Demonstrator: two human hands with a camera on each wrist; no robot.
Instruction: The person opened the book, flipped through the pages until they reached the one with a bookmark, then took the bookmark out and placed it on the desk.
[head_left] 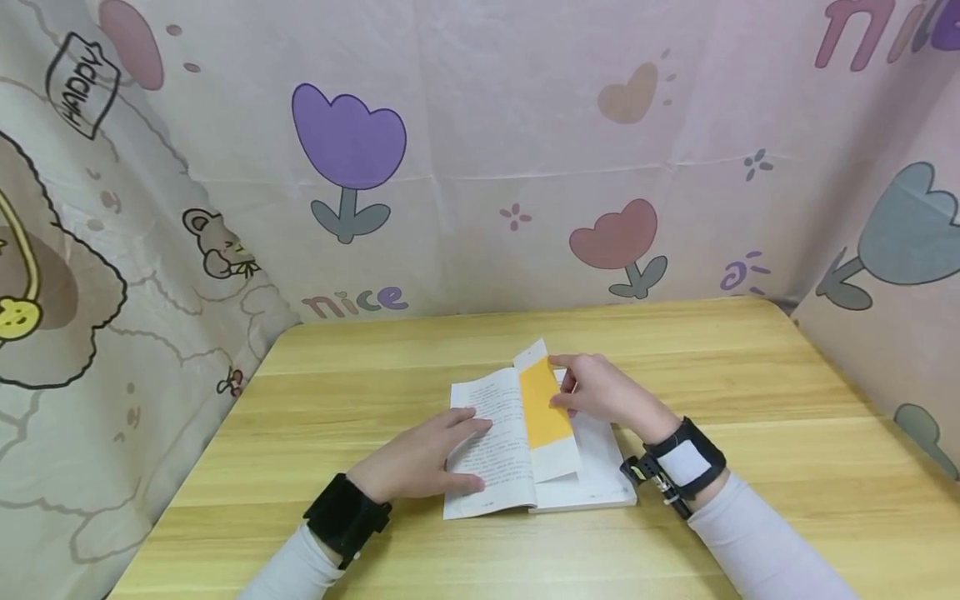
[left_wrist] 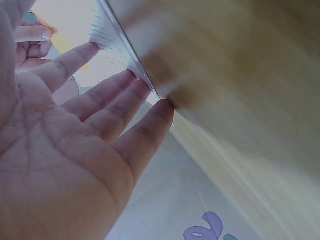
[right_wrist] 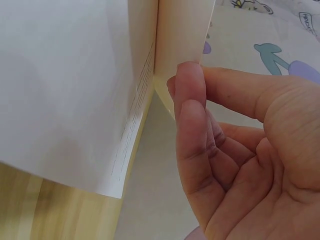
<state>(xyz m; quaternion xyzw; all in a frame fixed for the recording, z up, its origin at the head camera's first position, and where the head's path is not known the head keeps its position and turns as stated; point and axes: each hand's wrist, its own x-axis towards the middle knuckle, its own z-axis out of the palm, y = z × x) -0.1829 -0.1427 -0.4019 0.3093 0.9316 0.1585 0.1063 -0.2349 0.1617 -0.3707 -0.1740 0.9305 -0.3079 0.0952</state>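
An open book (head_left: 495, 471) lies on the table, its left page covered with printed text. Over the gutter and part of the right page stands a slip of paper (head_left: 543, 408), yellow in the middle with white ends. My right hand (head_left: 603, 392) pinches the slip by its right edge; the right wrist view shows thumb and fingertips meeting at that edge. My left hand (head_left: 420, 457) rests on the left page with fingers spread and fairly straight. In the left wrist view, its fingertips (left_wrist: 162, 112) touch the page near the book's outer edge.
The wood-grain table (head_left: 337, 383) surrounds the book. Behind it hangs a printed cloth (head_left: 480, 150) with flowers and lettering, and more patterned cloth lines both sides. A black band (head_left: 347, 518) sits on the left wrist, another band (head_left: 686, 462) with a small device on the right.
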